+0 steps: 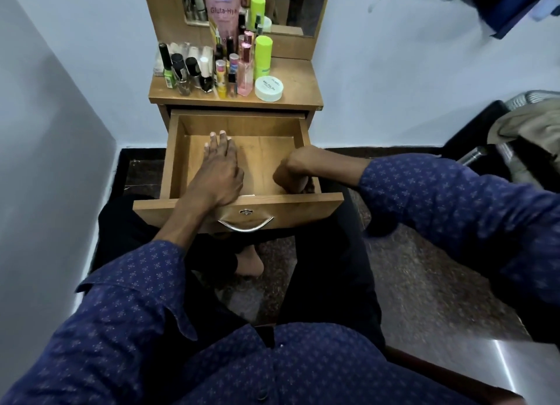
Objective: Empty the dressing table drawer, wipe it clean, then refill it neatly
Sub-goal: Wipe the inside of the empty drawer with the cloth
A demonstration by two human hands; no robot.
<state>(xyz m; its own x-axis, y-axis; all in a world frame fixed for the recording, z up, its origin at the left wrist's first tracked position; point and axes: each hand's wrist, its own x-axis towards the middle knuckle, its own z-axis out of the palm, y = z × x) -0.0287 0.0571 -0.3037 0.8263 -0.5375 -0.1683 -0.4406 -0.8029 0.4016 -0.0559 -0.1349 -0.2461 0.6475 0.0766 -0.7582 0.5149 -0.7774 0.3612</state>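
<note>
My left hand point(219, 174) lies flat with fingers spread in the bare drawer point(177, 159), my right hand point(292, 174) is curled, maybe wiping; next the bottles point(212, 71) go back in.

Dressing table top point(303, 80) crowded; bottles point(194, 71), round tub point(269, 88).

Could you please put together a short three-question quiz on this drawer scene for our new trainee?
1. True or false: the drawer is pulled open.
2. Which hand lies flat, fingers spread, on the drawer floor: A left hand, B right hand?
3. Fill in: the cosmetics bottles stand on the ____ of the dressing table.

Key: 1 true. 2 A. 3 top.
</note>
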